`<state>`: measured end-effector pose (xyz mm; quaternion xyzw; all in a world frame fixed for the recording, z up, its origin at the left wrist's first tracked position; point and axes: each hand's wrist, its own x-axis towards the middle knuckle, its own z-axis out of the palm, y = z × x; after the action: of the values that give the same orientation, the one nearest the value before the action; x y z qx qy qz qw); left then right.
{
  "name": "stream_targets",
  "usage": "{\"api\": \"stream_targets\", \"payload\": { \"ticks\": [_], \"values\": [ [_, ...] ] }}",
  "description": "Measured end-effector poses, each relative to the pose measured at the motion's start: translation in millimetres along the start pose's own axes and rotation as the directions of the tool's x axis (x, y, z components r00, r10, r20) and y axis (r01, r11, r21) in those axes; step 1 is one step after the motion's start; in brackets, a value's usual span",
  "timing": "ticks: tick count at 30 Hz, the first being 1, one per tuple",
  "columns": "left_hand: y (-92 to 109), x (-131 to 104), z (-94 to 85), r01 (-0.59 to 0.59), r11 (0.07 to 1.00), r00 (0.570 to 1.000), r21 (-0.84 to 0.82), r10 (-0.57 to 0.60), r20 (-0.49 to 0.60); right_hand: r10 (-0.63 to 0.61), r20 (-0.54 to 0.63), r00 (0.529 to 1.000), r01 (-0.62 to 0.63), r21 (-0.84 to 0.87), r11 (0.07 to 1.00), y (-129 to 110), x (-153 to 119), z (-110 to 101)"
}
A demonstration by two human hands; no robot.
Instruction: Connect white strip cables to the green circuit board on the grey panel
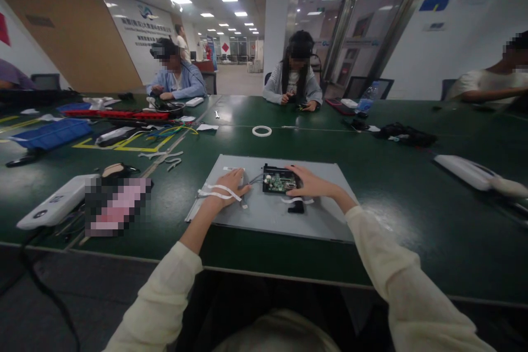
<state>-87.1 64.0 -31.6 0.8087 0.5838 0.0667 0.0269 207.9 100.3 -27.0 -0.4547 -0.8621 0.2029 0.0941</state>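
A flat grey panel [264, 214] lies on the green table in front of me. On its middle sits a black frame with a green circuit board [280, 181]. My right hand [309, 181] touches the frame's right side, thumb and fingers spread around that edge. My left hand [229, 187] rests on the panel's left part, fingers spread, over a small light part that it mostly hides. White strips [220, 192] lie across the back of my left hand. A dark cable runs between my left hand and the board. Below the board is a small black piece [296, 207].
A white tape ring [262, 131] lies beyond the panel. At left are a white device [58, 202], a pink blurred item [119, 207] and a blue tray [51, 133]. Another white device [466, 170] lies at right. Several people sit around the table [396, 187].
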Motion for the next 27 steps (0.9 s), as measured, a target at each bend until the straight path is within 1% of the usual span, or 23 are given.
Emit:
{"api": "stream_targets", "payload": {
  "ticks": [4,9,14,17,20,22,24,25,26,27],
  "values": [
    [-1,0,3.7,0.014,1.000,0.999,-0.011,-0.015,-0.032,-0.009,-0.052,0.999,0.010,0.023,1.000,-1,-3,3],
    [4,-2,3.1,0.032,0.999,0.998,-0.020,-0.033,-0.061,0.026,-0.064,0.998,-0.021,0.080,0.997,-10,-10,2],
    [8,-4,1.1,0.034,0.999,0.997,-0.009,-0.035,-0.073,0.007,-0.089,0.996,0.002,0.097,0.995,-11,-11,3],
    [10,-4,-2.0,0.034,0.999,0.998,0.004,-0.034,-0.061,0.002,-0.107,0.994,0.008,0.096,0.995,-12,-10,3],
    [13,-3,-5.1,0.079,0.997,0.996,0.021,-0.078,-0.031,-0.003,-0.109,0.994,0.013,0.095,0.995,-13,-10,3],
    [20,0,-7.0,0.119,0.992,0.992,0.038,-0.117,-0.053,-0.009,-0.107,0.994,0.019,0.093,0.995,-14,-10,3],
    [33,6,-9.3,0.121,0.991,0.986,0.056,-0.114,-0.118,-0.023,-0.108,0.994,0.034,0.104,0.994,-14,-11,3],
    [42,10,-10.7,0.101,0.993,0.984,0.066,-0.090,-0.155,-0.031,-0.114,0.993,0.045,0.118,0.992,-14,-11,2],
    [53,13,-12.2,0.045,0.997,0.983,0.067,-0.032,-0.182,-0.039,-0.128,0.991,0.056,0.135,0.989,-14,-12,1],
    [64,17,-13.5,-0.041,0.997,0.980,0.058,0.052,-0.194,-0.040,-0.148,0.988,0.063,0.154,0.986,-14,-13,0]
  ]
}}
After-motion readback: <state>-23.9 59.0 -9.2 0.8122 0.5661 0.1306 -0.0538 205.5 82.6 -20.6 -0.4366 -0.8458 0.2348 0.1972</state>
